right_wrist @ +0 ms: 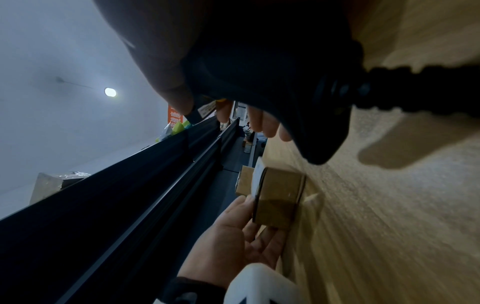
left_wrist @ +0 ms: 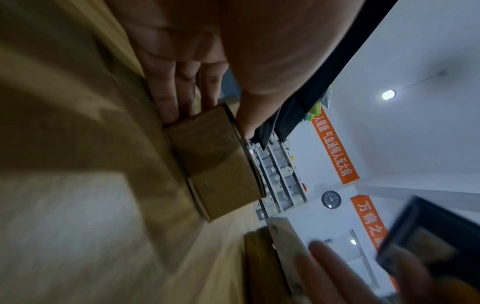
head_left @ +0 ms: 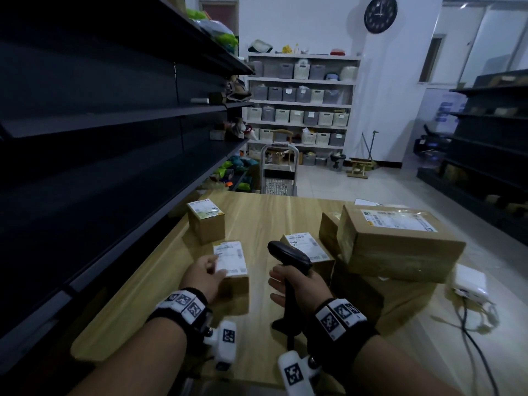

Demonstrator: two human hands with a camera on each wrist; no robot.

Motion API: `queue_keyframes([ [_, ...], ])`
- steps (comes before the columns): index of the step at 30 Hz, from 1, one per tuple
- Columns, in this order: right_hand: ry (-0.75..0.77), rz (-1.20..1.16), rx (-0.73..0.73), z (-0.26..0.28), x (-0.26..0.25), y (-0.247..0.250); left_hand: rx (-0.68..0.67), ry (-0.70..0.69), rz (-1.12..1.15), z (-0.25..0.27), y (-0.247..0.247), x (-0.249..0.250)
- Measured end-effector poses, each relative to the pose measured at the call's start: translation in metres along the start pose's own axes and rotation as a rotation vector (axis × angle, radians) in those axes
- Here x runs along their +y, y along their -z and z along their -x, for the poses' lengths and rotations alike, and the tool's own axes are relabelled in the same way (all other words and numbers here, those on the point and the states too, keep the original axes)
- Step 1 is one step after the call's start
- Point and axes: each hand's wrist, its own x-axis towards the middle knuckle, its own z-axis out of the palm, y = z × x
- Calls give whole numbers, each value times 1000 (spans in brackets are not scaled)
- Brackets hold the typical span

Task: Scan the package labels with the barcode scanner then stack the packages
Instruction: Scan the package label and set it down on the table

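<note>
A small cardboard package [head_left: 233, 270] with a white label on top lies on the wooden table [head_left: 265, 215] in front of me. My left hand [head_left: 210, 267] grips its left end, thumb on the label and fingers [left_wrist: 171, 98] along its side. In the wrist views the same package [left_wrist: 215, 160] [right_wrist: 278, 197] stays flat on the table. My right hand [head_left: 285, 284] holds the black barcode scanner [head_left: 288, 255] [right_wrist: 259, 72] by its handle just right of the package, head pointing away from me. A second labelled package [head_left: 308, 250] sits behind the scanner.
Another small labelled box [head_left: 205, 221] stands further back on the left. At the right, a large labelled box [head_left: 397, 241] rests on a flat carton [head_left: 360, 292]. A white device [head_left: 468, 284] with cables lies at the right edge. Dark shelving [head_left: 114, 124] runs along the left.
</note>
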Motion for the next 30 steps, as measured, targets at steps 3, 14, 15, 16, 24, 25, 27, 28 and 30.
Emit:
queue_keyframes([
  [3, -17, 5, 24, -1, 2, -2, -56, 68, 39, 12, -16, 1],
  [14, -68, 2, -11, 3, 9, -4, -228, 7, 197, 20, -17, -6],
  [15, -73, 8, -10, 3, 8, -4, -233, 24, 251, 17, -15, -8],
  [16, -72, 6, -13, 3, 8, -5, -249, 32, 305, 17, -13, -9],
  [24, 37, 310, -33, 19, -18, -17, -174, 25, 492, 17, -12, -33],
  [25, 27, 361, -28, 20, -24, -18, -162, 20, 495, 19, -12, -34],
  [27, -6, 430, -22, 23, -37, -21, -149, 17, 495, 18, -11, -36],
  [28, -24, 437, -27, 24, -43, -22, -149, 20, 496, 18, -11, -36],
  [30, -62, 431, -50, 27, -53, -26, -147, 24, 491, 17, -11, -37],
])
